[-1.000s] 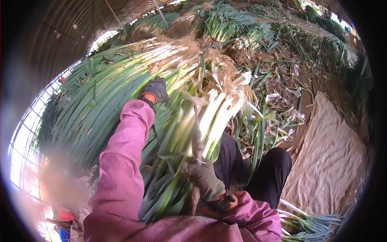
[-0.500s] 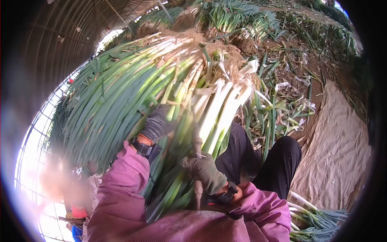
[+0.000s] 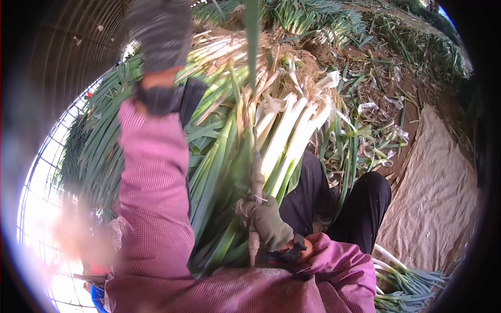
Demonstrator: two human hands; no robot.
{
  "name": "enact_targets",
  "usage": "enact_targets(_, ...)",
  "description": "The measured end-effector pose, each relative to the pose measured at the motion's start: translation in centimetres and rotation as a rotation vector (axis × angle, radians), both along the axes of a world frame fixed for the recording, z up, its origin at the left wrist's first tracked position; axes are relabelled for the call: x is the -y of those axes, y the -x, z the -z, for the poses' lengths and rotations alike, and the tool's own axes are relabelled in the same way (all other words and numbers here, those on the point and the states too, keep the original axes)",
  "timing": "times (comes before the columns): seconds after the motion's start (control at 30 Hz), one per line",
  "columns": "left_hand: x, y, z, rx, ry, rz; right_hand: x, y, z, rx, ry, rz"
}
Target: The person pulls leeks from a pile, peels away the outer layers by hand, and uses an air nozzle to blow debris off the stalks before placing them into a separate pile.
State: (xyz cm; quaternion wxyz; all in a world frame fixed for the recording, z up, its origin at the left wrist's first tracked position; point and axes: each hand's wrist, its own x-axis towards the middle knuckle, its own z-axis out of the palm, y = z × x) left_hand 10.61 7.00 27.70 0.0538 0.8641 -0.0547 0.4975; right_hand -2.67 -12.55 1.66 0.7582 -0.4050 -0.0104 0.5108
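My right hand (image 3: 265,221), in a grey-green glove, is wrapped round a slim jointed wand (image 3: 257,177) with a narrow tip that points away from me. Several peeled leeks (image 3: 286,138) with white stems lie beside the wand, their roots at the far end. Blurred by motion, my left hand (image 3: 159,34) in its dark glove is raised at the upper left, above a large pile of unpeeled leeks (image 3: 104,141). Its fingers are smeared and partly out of frame. A long green leaf (image 3: 252,41) hangs from the top edge; what holds it is not visible.
Loose leaves and peelings (image 3: 373,130) litter the ground at the right. A beige cloth (image 3: 425,193) lies beyond my knees (image 3: 360,208), with more leeks (image 3: 407,284) near its lower end. Bundles of leeks (image 3: 313,21) stand at the back. A wire mesh (image 3: 47,172) runs along the left.
My left hand has swung up and forward from the leeks in the middle to the upper left. The green leaf has come into view at the top. My right hand stays on the wand.
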Motion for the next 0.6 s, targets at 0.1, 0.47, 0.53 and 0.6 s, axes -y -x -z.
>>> enact_targets(0.1,-5.1,-6.6,6.1,-0.324,-0.419,-0.196,0.7,-0.3,-0.8,-0.015,-0.019,0.006)
enact_targets(0.47,-6.3,6.8,22.0,-0.89,-0.199,-0.424,0.2,0.2,0.1,0.102,-0.019,-0.144)
enact_targets(0.53,-6.3,7.4,22.8,-0.833,-0.271,-0.422,0.0,0.1,0.3,0.098,-0.02,-0.12)
enact_targets(0.6,-5.7,7.7,23.2,-0.811,-0.359,-0.46,-0.2,0.2,0.1,0.059,-0.016,-0.053)
